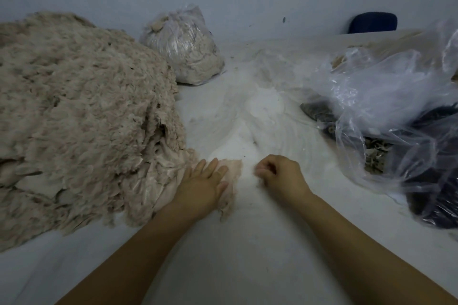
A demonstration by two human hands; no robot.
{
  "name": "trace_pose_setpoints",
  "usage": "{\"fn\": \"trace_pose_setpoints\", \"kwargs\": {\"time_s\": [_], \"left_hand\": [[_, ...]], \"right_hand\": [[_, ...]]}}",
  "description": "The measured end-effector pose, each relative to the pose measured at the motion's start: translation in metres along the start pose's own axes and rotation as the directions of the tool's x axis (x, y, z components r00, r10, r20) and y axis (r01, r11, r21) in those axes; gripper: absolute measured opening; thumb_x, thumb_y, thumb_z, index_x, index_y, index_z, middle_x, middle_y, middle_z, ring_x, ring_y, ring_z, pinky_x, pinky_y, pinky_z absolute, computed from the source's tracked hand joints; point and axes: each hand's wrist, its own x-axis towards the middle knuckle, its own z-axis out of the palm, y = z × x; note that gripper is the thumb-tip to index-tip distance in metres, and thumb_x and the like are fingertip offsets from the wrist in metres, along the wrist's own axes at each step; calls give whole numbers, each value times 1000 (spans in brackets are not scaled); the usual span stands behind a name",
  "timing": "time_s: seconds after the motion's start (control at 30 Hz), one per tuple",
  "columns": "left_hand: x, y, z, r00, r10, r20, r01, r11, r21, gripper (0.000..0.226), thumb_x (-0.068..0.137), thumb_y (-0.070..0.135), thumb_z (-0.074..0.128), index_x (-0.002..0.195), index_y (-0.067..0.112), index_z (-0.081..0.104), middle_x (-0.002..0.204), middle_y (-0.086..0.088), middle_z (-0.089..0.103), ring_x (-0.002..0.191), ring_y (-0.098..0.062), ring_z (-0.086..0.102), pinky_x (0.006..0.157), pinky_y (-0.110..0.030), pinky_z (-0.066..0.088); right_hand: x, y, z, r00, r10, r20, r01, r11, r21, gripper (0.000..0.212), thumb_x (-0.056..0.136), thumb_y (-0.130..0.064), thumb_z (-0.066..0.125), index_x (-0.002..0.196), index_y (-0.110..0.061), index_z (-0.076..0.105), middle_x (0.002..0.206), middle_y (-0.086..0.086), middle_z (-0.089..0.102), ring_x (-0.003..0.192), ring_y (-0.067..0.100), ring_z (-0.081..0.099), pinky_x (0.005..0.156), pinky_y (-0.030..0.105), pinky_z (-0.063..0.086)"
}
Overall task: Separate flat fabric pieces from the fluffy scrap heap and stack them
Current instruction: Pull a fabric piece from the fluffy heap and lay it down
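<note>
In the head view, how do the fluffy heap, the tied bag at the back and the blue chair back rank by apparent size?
1. fluffy heap, by far the largest
2. tied bag
3. blue chair back, smallest, though it stands farthest from the camera and is partly hidden, so its true size is unsure.

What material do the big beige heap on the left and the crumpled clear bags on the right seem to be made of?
The big beige heap looks like soft plush or fleece fabric scraps: matte, tufted surface, torn ragged edges. The exact fibre cannot be told. The crumpled clear bags look like thin plastic film: glossy, see-through, with sharp creases and white glints.
</note>
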Motion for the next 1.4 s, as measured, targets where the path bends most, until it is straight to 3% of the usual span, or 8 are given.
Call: {"fn": "trace_pose_setpoints", "kwargs": {"time_s": [0.17,0.27,0.63,0.77,0.93,1.13,1.23,1.4], "left_hand": [[8,4,-4,994,-9,-106,22,993,118,51,98,52,23,145,32,30,155,-4,21,133,-33,26,109,-43,22],[11,5,2,982,64,-178,-44,993,111,49,99,48,25,145,33,32,159,-1,11,145,-30,4,112,-52,-4],[22,5,-8,987,-162,-11,147,923,-355,50,103,35,21,151,19,15,160,-6,-1,146,-28,-4,118,-45,2],[10,-11,-19,973,43,-229,-120,934,-336,40,102,24,35,141,15,43,158,-3,17,147,-19,7,116,-29,2],[8,-18,-22,994,97,55,-76,951,-301,44,104,25,28,143,6,36,156,-10,22,143,-20,20,105,-22,14],[26,-29,-39,991,-100,86,128,564,-816,47,93,-7,41,136,10,49,138,-12,50,124,-25,50,88,-19,47],[25,-35,-36,982,-84,-167,-48,751,-659,31,95,3,49,124,6,61,133,-7,57,126,-18,50,104,-16,30],[21,-37,-11,975,208,-75,-220,883,-413,40,99,22,46,138,14,47,153,1,31,143,-11,21,112,-16,10]], "right_hand": [[-16,-14,11,986,-106,129,111,993,-33,24,79,-39,74,73,-18,65,72,-3,56,65,5,48,61,17,38],[-19,-20,22,975,-138,175,160,979,-122,28,82,-31,70,64,-22,51,76,-3,49,68,9,45,67,23,37],[-23,-12,8,990,-41,136,49,997,-53,18,94,-25,58,80,-18,48,79,-6,53,76,14,51,61,15,36],[-24,-20,24,983,-95,156,119,980,-158,26,85,-40,66,100,-23,53,92,-10,49,83,10,51,71,25,40],[-17,-12,16,998,-44,-47,38,991,-131,12,94,-7,52,84,-9,57,89,9,55,82,21,53,67,21,30],[-20,-5,6,1000,7,-23,-8,999,-51,15,91,5,44,92,-6,55,87,6,56,80,17,50,64,18,33],[-22,-10,18,997,-67,22,69,994,-89,26,94,-4,45,113,-10,61,105,5,58,96,17,55,77,14,32],[-16,-29,34,989,-102,103,110,991,-78,39,84,-35,70,119,-18,63,107,2,55,99,14,54,91,22,42]]}}
